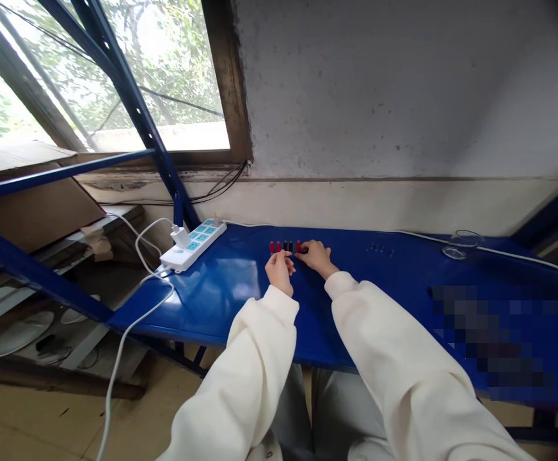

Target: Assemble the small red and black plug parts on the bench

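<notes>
A short row of small upright pieces stands on the blue tabletop in front of me: red pieces [275,247] on the left, black pieces [288,246] in the middle and one more red piece [299,246] at the right end. My left hand [279,270] is just on the near side of the row, thumb and fingers pinched together. Close by on the right, my right hand [316,256] is also closed in a pinch, its fingertips beside the right-end red piece. Whatever lies between the fingertips of either hand is too small to make out.
A white power strip [195,244] with a plugged-in adapter lies at the left, its cable trailing off the edge. Several tiny pieces [379,248] lie to the right. Farther right are clear round items [454,253] and a cable. Blue frame posts [130,96] flank the table [212,307].
</notes>
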### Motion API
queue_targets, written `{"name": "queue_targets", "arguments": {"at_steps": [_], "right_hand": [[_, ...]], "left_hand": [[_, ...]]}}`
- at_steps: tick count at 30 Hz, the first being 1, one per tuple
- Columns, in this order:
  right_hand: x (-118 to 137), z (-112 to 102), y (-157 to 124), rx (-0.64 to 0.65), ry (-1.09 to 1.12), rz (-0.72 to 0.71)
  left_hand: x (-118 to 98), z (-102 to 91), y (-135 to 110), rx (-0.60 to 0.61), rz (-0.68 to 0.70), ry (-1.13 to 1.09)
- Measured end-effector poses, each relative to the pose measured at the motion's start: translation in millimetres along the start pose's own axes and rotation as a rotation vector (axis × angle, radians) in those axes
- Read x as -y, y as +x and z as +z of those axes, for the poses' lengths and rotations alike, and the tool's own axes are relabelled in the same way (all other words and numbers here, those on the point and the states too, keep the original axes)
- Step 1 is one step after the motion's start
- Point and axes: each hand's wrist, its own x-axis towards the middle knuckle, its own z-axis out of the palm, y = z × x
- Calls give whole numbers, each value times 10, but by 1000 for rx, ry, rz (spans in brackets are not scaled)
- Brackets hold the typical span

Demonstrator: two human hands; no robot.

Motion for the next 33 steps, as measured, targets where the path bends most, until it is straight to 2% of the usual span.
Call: {"name": "queue_targets", "arguments": {"at_steps": [3,7,12,16,19,22,25,27,30,33], "right_hand": [[4,-49,-30,-21,46,-9],[0,-283,-159,-81,133,-16],[-34,-552,-500,-189,-115,-235],[-132,-580,-703,-227,-192,-263],[-214,-566,-740,-254,-56,-262],[-257,-549,-729,-303,224,-252],[-265,-512,-719,-324,515,-180],[-262,-478,-723,-292,636,-104],[-256,-437,-735,-232,653,-42],[-244,-430,-744,-220,601,-51]], "left_hand": [[6,7,2,21,17,40],[7,60,-42,136,106,117],[48,115,-121,375,297,226],[125,90,-93,479,334,326],[166,66,-48,507,315,328],[168,56,-23,507,280,301],[143,54,-20,480,244,270],[125,53,-25,481,221,255],[112,51,-36,519,193,254],[117,50,-43,549,177,261]]}}
